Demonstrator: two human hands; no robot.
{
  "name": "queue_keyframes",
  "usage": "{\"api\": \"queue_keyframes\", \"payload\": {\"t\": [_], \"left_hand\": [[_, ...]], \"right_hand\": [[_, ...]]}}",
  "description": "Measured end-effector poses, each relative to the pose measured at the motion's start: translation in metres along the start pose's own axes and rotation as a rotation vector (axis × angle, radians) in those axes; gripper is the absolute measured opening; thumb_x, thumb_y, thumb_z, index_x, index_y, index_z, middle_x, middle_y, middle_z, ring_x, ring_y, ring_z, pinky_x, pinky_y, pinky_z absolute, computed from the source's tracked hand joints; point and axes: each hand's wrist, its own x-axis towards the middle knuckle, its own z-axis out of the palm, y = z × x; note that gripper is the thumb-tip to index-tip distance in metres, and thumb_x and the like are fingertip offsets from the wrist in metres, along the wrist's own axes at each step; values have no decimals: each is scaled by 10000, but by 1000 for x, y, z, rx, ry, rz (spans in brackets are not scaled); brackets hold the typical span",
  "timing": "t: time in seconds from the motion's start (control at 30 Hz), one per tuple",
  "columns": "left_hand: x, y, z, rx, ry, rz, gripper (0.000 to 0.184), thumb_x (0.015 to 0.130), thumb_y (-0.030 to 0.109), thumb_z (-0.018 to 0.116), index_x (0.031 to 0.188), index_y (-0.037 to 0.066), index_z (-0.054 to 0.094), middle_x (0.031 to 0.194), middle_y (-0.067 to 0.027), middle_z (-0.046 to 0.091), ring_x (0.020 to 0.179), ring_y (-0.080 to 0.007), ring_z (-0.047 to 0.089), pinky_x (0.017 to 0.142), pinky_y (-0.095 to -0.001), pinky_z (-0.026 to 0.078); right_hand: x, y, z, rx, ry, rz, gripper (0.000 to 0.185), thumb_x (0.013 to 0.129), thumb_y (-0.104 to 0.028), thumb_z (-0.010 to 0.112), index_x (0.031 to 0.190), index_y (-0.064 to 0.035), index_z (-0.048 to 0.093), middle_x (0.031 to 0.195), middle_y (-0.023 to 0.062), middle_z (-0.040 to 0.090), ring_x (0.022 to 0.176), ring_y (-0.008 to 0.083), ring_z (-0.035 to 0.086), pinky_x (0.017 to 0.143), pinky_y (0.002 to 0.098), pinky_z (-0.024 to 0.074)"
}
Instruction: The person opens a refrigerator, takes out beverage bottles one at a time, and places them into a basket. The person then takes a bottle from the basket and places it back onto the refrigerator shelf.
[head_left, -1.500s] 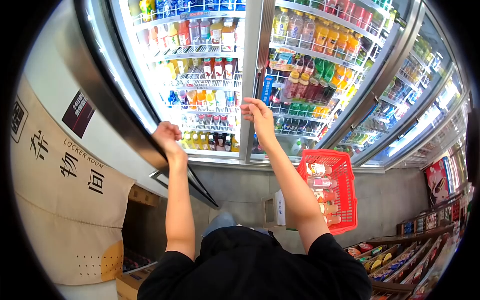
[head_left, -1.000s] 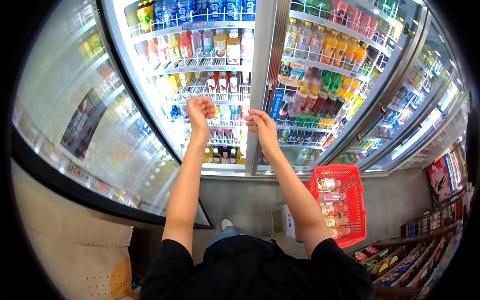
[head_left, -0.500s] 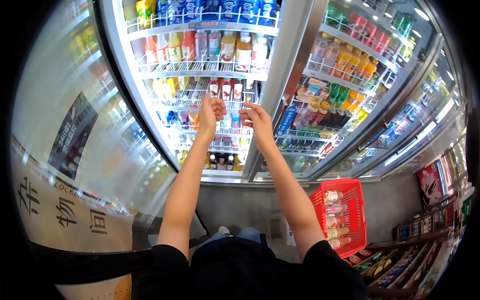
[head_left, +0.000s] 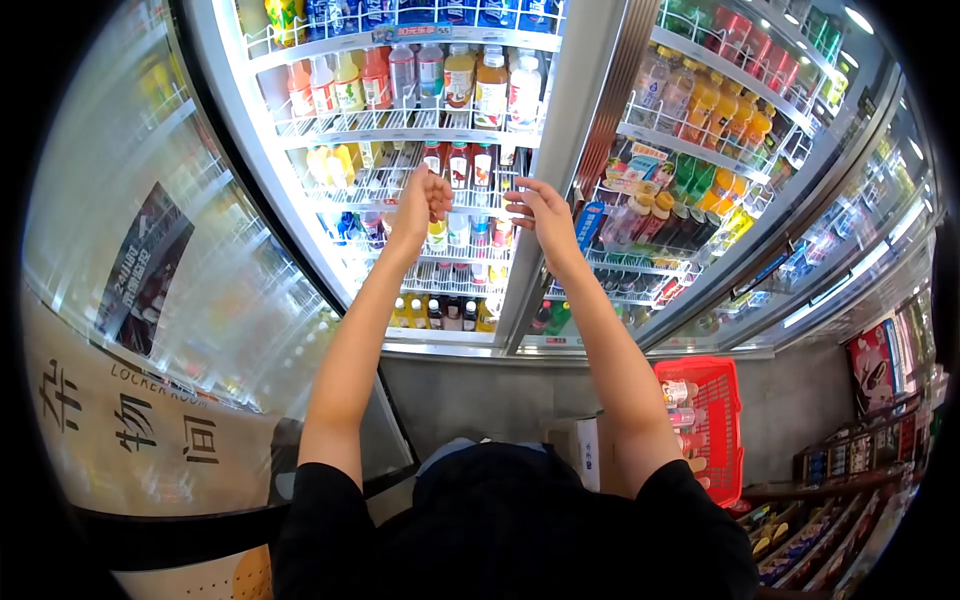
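In front of the open cooler, my left hand (head_left: 424, 202) is raised with its fingers loosely curled and nothing seen in them. It covers part of the shelf with several dark red bottles (head_left: 458, 168) with white labels. My right hand (head_left: 543, 216) is held to the right of these bottles, its fingers stretched toward my left hand and apart, holding nothing. A gap separates the two hands. The wire shelf (head_left: 378, 182) left of the red bottles shows bare rungs. Yellow bottles (head_left: 330, 168) stand at its left end.
The opened glass door (head_left: 250, 270) stands on my left. A red basket (head_left: 725, 430) with several bottles is on the floor at right, beside a cardboard box (head_left: 575, 440). More bottles line the upper shelf (head_left: 410, 137). A closed cooler door (head_left: 690, 180) is at right.
Both hands have moved slightly apart, the right one shifting rightward. The view has shifted, so more of the cardboard box shows and my right arm covers part of the basket.
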Motion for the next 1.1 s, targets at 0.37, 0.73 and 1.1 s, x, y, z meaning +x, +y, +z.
{"api": "queue_keyframes", "payload": {"t": [0.37,0.73,1.1], "left_hand": [[49,8,7,-25,-40,70,477,1028,448,293,884,87,569,686,9,560,579,-82,462,588,-247,371],[109,3,-43,29,-25,164,490,1028,453,333,969,59,619,846,-41,637,790,-143,610,778,-286,456],[225,-25,-25,174,-175,328,584,1031,463,307,1275,12,587,1210,-111,648,1127,-175,569,999,-334,376]], "right_hand": [[34,9,-3,-9,-93,-52,428,1010,-223,472,1377,-4,468,1266,150,599,1148,216,587,970,333,474],[186,41,20,-103,151,-280,368,1012,-180,457,1334,-12,516,1313,128,571,1138,238,580,898,356,506],[294,59,20,-409,248,-380,374,805,-25,456,1126,43,636,976,194,702,941,306,663,853,350,488]]}}
